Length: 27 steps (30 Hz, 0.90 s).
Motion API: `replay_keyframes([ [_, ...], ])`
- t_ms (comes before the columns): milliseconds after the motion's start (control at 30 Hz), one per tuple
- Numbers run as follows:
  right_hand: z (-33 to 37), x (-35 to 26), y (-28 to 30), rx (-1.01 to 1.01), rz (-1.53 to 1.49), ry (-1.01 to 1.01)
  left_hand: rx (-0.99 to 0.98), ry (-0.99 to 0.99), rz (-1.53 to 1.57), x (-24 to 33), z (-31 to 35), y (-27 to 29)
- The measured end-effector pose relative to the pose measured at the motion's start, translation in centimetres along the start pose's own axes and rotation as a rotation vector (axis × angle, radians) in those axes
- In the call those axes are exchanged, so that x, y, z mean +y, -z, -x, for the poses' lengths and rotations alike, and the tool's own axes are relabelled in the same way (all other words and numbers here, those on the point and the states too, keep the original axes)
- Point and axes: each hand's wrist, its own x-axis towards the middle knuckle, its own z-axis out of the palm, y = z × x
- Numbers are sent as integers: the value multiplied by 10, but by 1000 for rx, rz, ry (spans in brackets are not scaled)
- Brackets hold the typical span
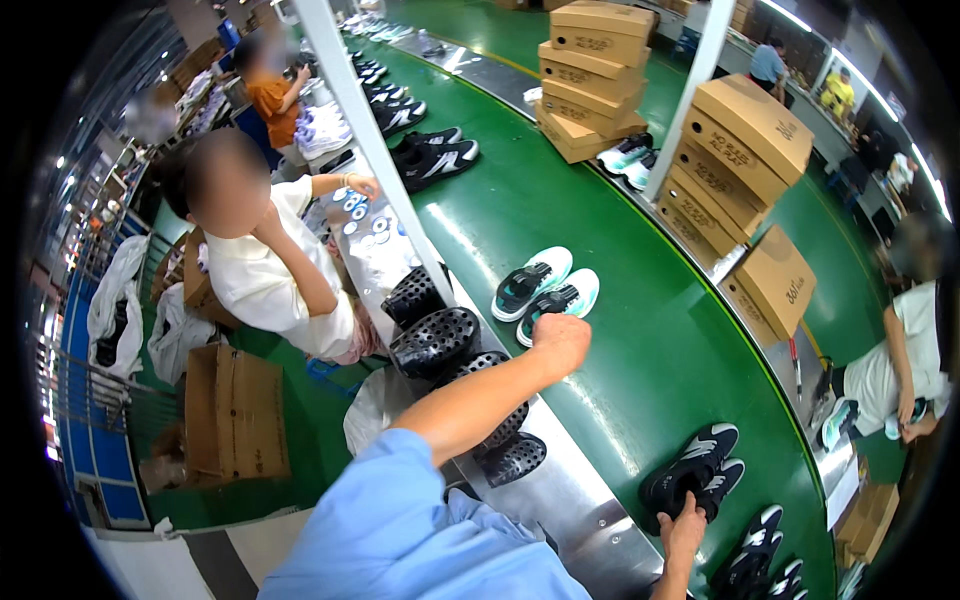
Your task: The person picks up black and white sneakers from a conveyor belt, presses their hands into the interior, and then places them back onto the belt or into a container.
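Note:
My left hand (561, 345) is closed in a fist beside a pair of white, black and teal sneakers (545, 290) on a green conveyor belt. Its fingertips are turned away, so I cannot see what they hold. Lower right, my right hand (683, 530) is at the heel end of a pair of black sneakers with white marks (705, 465). Its thumb and forefinger grip the collar of the nearer black sneaker; the other fingers are hidden. Under my left forearm stand several black perforated shoe-shaped forms (435, 342) on the metal ledge.
A white post (365, 130) rises from the metal ledge (590, 505). Stacked shoe boxes (735, 160) line the belt's far side. More black sneakers (755, 550) lie near my right arm. A person in white (270, 265) sits at left; another person (905, 340) handles sneakers at right.

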Motion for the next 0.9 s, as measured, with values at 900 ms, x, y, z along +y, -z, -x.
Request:
replay_keyframes([
  [900, 192, -375, 166, -704, -810, 1171, 820, 626, 1355, -191, 285, 0],
])
